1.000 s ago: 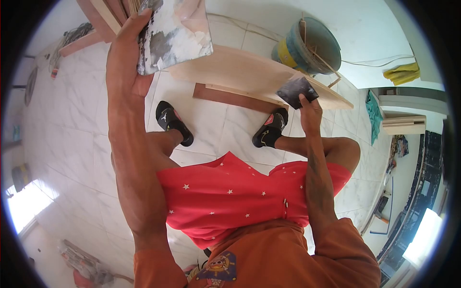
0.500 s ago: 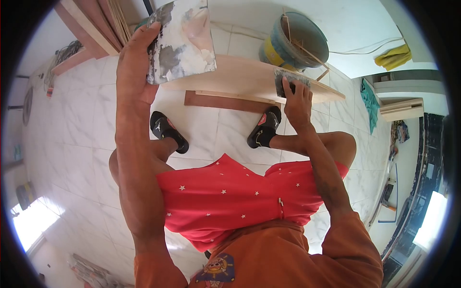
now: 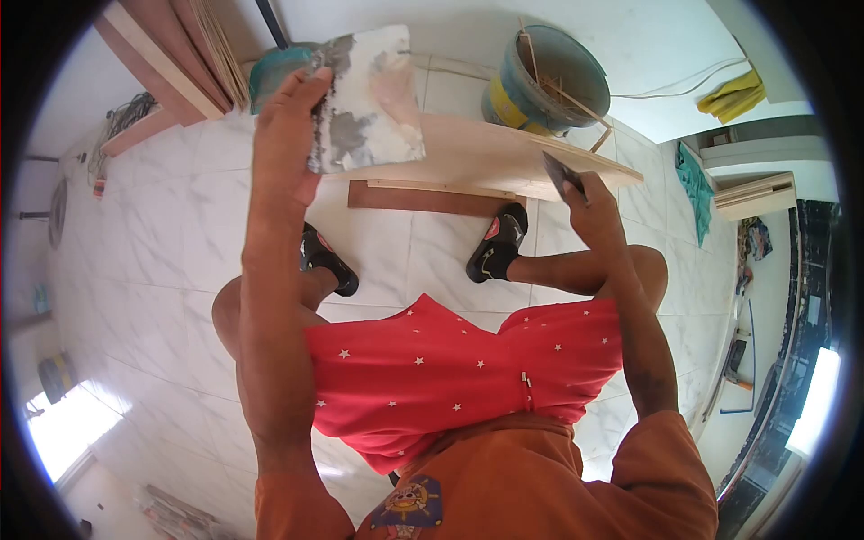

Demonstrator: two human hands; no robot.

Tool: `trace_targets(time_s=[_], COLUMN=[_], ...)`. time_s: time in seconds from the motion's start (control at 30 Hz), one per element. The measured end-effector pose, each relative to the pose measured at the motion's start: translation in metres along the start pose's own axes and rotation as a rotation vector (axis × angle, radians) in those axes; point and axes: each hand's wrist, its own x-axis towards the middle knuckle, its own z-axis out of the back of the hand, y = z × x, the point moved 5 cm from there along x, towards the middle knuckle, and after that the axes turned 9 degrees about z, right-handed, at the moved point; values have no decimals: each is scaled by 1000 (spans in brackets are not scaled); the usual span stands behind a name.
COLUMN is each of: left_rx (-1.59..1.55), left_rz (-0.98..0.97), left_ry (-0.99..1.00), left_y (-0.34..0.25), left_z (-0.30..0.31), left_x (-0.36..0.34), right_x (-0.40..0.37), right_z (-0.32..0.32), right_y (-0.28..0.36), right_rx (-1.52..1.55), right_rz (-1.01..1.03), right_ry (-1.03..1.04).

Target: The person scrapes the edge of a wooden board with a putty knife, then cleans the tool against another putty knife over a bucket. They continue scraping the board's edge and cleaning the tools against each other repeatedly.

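Note:
My left hand [image 3: 292,121] grips the left edge of a flat plate [image 3: 371,112] smeared with white, grey and pinkish putty. It is held up over the left end of a long pale wooden board [image 3: 486,144]. My right hand [image 3: 594,214] is closed around a putty knife [image 3: 562,176]. Its dark blade is turned nearly edge-on and points up and left, overlapping the right part of the board in this view. My fingers hide most of the knife's grip.
A bucket [image 3: 504,99] with wood strips stands behind the board. A brown wood strip [image 3: 432,200] lies on the tiles near my feet. At the back left lean wood planks [image 3: 162,54] beside a teal dustpan [image 3: 268,76]. Yellow cloth [image 3: 733,96] and green cloth [image 3: 693,189] are at right.
My left hand and the plate have moved right and slightly down. My right hand has moved right and down, turning the putty knife from face-on to nearly edge-on.

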Motion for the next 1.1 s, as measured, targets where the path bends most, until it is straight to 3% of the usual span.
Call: trace_targets(time_s=[0.03,0.07,0.17,0.27,0.37,0.5,0.53,0.63,0.67,0.77,0.97,1.1], left_rx=[11,21,47,83,82,85,88,109,121,207,285,319], left_rz=[16,32,74,110,122,128,127,122,114,121,133,111], left_ry=[5,10,22,18,32,21,21,34,39,36,95,108], left_y=[5,11,27,33,38,41,39,44,45,55,62,64], left_z=[-3,-7,-20,-30,-32,-33,-35,-43,-45,-48,-61,-72], left_x=[1,2,3,-2,-2,-3,-4,-3,-1,2,3,3], right_x=[3,10,24,28,18,4,2,1,4,6,6,6], right_z=[2,4,1,-21,-45,-27,-16,14,23,54,81,75], right_y=[-2,1,12,7,0,-10,-10,3,10,67,141,154], right_rx=[88,69,-235,-602,-722,-705,-664,-551,-445,-9,-84,-116], right_rz=[-131,-125,346,430,459,535,477,431,314,414,751,733], right_ry=[38,55,-208,-194,-117,-23,57,41,60,-62,5,23])
